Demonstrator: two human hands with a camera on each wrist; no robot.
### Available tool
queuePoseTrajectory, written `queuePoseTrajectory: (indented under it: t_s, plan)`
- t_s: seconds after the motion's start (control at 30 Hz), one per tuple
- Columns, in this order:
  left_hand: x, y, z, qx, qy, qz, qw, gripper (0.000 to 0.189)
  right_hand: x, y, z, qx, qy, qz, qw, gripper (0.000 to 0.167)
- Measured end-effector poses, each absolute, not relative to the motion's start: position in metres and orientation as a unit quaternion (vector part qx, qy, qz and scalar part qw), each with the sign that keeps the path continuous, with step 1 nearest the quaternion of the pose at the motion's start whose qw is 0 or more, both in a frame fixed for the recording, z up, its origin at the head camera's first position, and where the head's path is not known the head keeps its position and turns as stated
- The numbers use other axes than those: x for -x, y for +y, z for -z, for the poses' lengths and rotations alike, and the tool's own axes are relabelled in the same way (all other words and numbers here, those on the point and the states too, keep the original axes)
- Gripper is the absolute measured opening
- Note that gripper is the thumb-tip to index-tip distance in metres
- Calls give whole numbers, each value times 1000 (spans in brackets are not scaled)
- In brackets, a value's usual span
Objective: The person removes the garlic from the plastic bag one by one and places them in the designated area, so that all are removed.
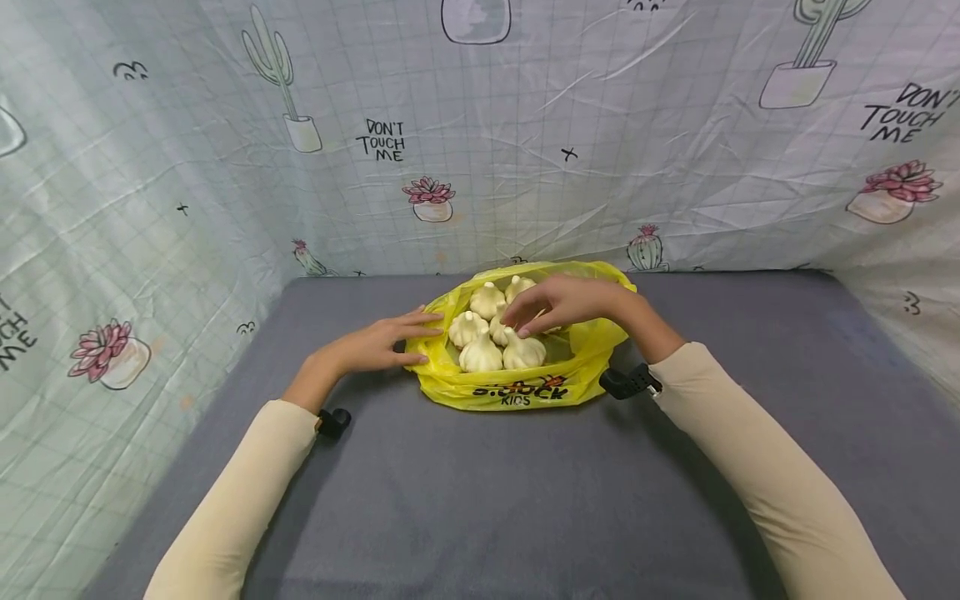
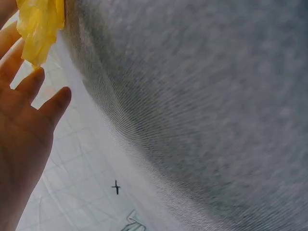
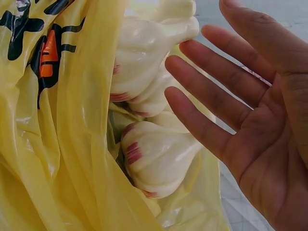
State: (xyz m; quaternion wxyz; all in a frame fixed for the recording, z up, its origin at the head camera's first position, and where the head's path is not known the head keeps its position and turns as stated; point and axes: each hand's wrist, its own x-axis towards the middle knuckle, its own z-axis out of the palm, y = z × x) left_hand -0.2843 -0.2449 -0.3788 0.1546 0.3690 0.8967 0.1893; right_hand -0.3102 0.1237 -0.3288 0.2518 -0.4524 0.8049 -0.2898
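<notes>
Several bulbs (image 1: 523, 353) already lie in the bag (image 1: 450, 390); the left hand (image 1: 375, 343), fingers straight, touches its edge; the right hand (image 1: 573, 300), relaxed, empty, hovers above it; what remains is unclear.

A person wears plain cream sleeves, close-fitting and long: the left sleeve (image 1: 240, 492) and the right sleeve (image 1: 765, 467) both lightly creased, ending at the wrist. The left hand (image 1: 378, 342) and right hand (image 1: 573, 302) are bare. Black wrist-worn devices, left device (image 1: 335, 423) and right device (image 1: 628, 382), sit at the cuffs (the right one shows a small bright fleck).
</notes>
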Motion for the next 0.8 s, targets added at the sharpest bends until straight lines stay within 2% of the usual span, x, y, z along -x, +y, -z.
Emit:
queuePoseTrajectory:
  t_s: [0.23,0.5,0.8]
  plan:
    - [296,-250,374,-373,888,-214,164,63,314,119,331,450,796,294,279,42]
    - [302,-252,370,-324,882,-277,202,65,319,115,332,441,790,304,300,42]
    - [309,-245,365,-339,886,-255,190,49,319,114,332,432,784,323,308,41]
